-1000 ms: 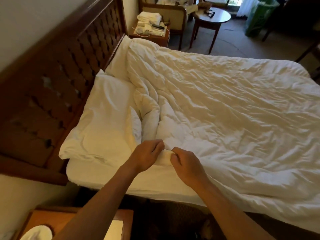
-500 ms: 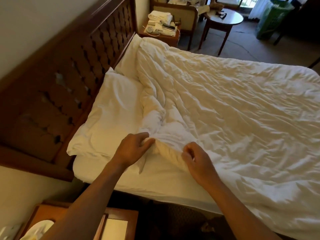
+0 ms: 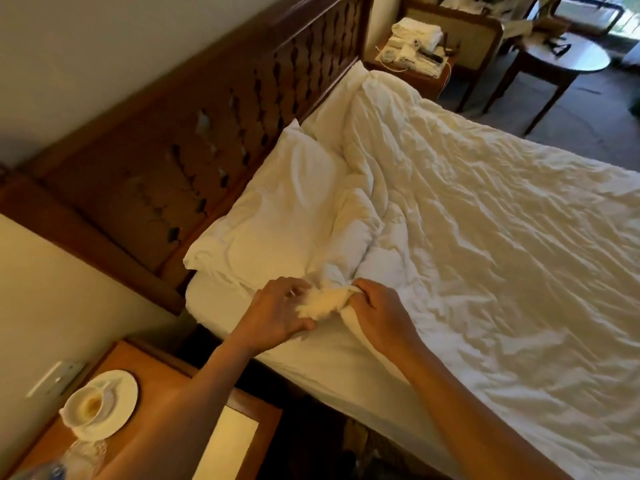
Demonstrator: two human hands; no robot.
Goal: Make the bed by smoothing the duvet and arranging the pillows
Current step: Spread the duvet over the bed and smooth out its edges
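at the near head corner of the bed [image 3: 242, 344], the bunched duvet [image 3: 467, 237] corner is gripped by the right hand [image 3: 381, 311], left hand [image 3: 277, 313] fingers curled loosely beside it; the fold should be drawn flat toward the pillow [image 3: 270, 220].

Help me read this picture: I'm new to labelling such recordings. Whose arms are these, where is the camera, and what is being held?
There is no machine here. A person wears a camera on the head, looking down, so both arms are their own. They stand beside a bed with a wooden headboard. A wrinkled white duvet covers it, with a pillow at the head. The right hand grips a bunched corner of the duvet; the left hand touches that bunch, though the blur hides how its fingers close. On the nightstand a used cup sits on a saucer.
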